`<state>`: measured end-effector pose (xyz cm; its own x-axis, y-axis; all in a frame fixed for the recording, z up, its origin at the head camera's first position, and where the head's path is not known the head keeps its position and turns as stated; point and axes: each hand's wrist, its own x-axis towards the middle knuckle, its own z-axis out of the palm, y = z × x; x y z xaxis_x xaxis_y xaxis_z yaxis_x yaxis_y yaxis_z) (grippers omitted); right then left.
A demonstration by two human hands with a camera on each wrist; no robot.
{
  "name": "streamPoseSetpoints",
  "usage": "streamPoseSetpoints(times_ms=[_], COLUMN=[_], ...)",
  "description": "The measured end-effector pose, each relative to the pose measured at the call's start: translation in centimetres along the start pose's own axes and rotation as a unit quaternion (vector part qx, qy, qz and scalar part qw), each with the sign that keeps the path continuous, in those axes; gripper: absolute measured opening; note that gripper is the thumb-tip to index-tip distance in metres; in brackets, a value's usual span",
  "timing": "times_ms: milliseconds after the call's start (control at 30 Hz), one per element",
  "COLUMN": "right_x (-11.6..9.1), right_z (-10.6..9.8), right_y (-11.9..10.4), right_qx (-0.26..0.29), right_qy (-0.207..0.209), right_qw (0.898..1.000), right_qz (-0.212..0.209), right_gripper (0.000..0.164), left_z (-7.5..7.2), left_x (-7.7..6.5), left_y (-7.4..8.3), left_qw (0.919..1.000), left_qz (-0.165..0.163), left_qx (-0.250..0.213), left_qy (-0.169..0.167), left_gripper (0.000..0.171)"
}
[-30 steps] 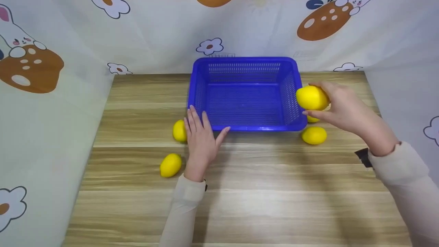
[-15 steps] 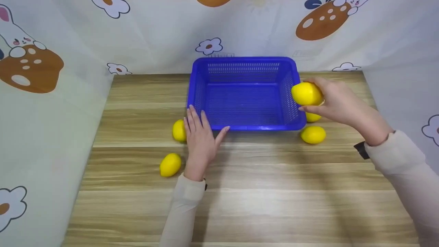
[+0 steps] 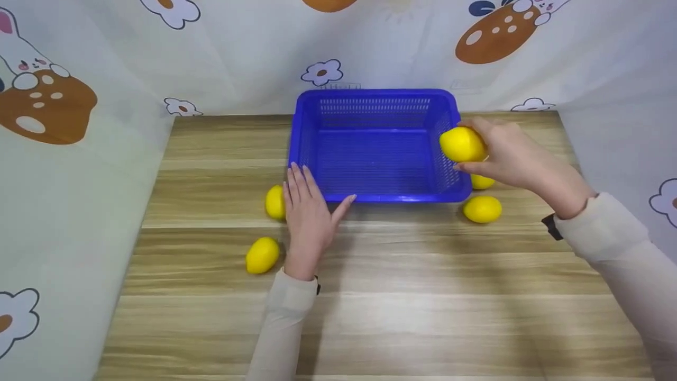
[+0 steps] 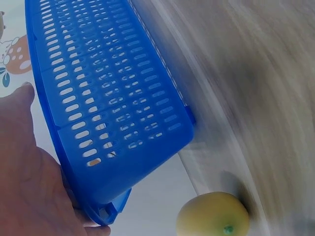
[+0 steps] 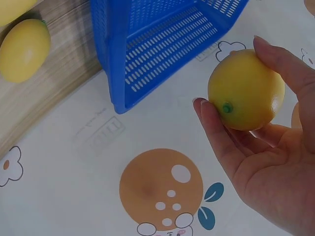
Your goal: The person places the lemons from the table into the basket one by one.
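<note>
A blue plastic basket (image 3: 378,198) with slotted walls stands at the back of the wooden table. My left hand (image 3: 309,217) rests with straight fingers on its front left corner, thumb along the front rim. In the right wrist view my right hand (image 5: 275,152) grips a yellow lemon (image 5: 246,91) between thumb and fingers. From the head view this lemon overlaps the basket's right rim, above it. Just left of my left hand lies another lemon (image 3: 275,202), partly hidden by the fingers; the left wrist view shows a lemon (image 4: 214,216) below the basket corner.
Nearer the front left lies a lemon (image 3: 263,255). Right of the basket are two more: one lemon (image 3: 484,209) in full view, and a lemon (image 3: 482,182) partly covered by my right hand. A printed white cloth (image 3: 254,58) hangs behind and at both sides of the table (image 3: 391,296).
My right hand has moved left with its lemon, from beside the basket's right rim to over it. The left hand stays on the basket corner, its fingers drawn slightly closer together.
</note>
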<state>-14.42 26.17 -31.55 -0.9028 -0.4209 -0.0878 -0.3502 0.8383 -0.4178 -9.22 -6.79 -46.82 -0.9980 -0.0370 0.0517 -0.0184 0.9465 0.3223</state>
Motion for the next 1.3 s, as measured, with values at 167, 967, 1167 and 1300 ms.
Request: streamPoseSetpoints(times_ms=[167,967,1167,1300], right_x=[0.3,1.4,1.5,1.6], right_z=[0.0,-0.4,-0.4,-0.4], right_y=[-0.3,-0.5,-0.6,-0.7], right_qx=[0.001,-0.003,-0.003,-0.004], right_qy=[-0.006,0.004,0.000,0.000], right_qw=[1.000,1.000,1.000,1.000], right_qz=[-0.004,-0.016,-0.014,-0.017], right_gripper=[0.070,0.066,0.065,0.065], left_z=[-0.2,-0.9,-0.9,-1.0], left_x=[0.6,3.6,4.3,4.5], left_y=[0.3,0.3,0.5,0.5], left_qw=[0.9995,0.9981,0.9982,0.9973], left_qz=[-0.023,-0.030,-0.037,-0.049], left_qx=[0.013,0.034,0.020,0.013], left_qy=[0.013,-0.041,-0.043,-0.055], left_gripper=[0.118,0.132,0.131,0.132])
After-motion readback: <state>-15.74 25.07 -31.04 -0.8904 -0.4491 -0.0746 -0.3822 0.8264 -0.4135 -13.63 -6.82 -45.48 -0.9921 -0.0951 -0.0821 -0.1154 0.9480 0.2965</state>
